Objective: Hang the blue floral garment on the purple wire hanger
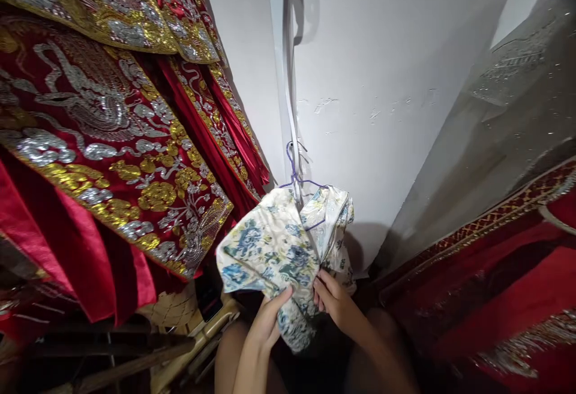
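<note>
A white shirt with a blue and yellow floral print hangs on a purple hanger in front of me. My left hand grips the shirt's lower part, thumb on top and the other fingers hidden beneath the cloth. With its fingers closed, my right hand pinches the front edge near the middle of the shirt. Above my right hand the neck opening gapes, and part of the hanger shows inside it. The shirt's lower end bunches between my hands.
Red embroidered cloths with gold and silver sequins hang at the left. A bamboo chair stands at lower left. Behind the hanger runs a white strap along a pale wall. More red fringed fabric is at the right.
</note>
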